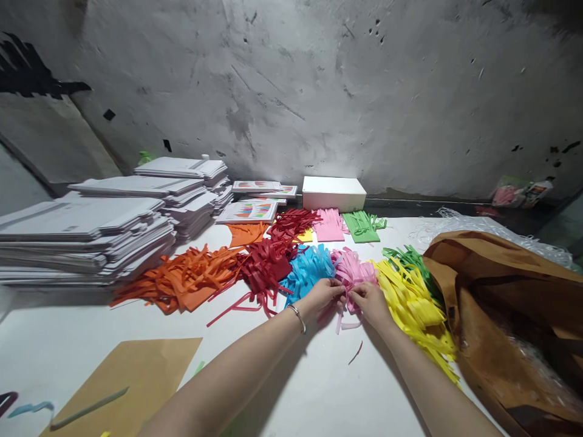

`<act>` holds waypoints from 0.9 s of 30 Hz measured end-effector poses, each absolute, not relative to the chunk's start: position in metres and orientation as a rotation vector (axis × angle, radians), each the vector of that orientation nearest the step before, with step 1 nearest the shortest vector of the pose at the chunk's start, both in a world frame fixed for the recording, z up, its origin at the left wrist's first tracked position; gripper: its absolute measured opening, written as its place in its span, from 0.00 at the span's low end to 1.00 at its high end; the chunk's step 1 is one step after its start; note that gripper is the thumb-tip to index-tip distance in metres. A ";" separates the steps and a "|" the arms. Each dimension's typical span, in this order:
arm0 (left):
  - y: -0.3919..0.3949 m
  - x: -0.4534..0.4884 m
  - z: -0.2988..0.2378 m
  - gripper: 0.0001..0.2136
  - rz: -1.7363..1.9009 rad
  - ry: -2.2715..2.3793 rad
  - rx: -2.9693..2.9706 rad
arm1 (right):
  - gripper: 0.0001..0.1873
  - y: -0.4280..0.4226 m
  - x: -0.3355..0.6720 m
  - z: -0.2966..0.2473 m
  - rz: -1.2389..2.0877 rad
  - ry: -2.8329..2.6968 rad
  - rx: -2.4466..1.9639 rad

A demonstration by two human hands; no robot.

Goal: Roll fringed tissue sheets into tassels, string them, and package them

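Observation:
A pile of pink fringed strips (353, 267) lies in the middle of the white table, with both my hands at its near edge. My left hand (325, 296), with a silver bangle at the wrist, pinches at the pink strips. Close beside it, my right hand (371, 303) also has its fingers closed on them. Blue strips (310, 267) lie just left of my left hand, and yellow strips (416, 303) spread out to the right of my right hand. Dark red strips (266, 264) and orange strips (186, 279) lie further left.
Stacks of white flat packs (82, 224) fill the left side. A white box (334, 193) stands by the wall near printed cards (248, 212). At right sits a large brown paper bag (501, 285). A brown sheet (132, 376) lies front left.

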State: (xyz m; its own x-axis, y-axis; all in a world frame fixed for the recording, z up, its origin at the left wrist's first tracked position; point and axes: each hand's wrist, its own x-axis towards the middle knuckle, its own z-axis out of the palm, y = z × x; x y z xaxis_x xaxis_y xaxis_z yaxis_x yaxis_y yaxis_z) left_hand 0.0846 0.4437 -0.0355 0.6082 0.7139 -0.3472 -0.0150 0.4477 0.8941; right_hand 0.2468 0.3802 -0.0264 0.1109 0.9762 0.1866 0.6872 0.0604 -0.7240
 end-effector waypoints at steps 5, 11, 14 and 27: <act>0.440 0.084 -0.031 0.13 0.564 0.845 1.083 | 0.12 0.380 0.244 -0.027 0.432 -1.665 -1.718; 0.435 0.091 -0.028 0.13 0.604 0.972 1.175 | 0.12 0.370 0.242 -0.023 0.286 -1.704 -1.700; 0.432 0.096 -0.028 0.14 0.645 1.039 1.208 | 0.12 0.363 0.244 -0.020 0.141 -1.694 -1.697; 0.417 0.108 -0.014 0.15 0.797 1.185 1.180 | 0.06 0.334 0.250 -0.020 -0.429 -1.802 -1.635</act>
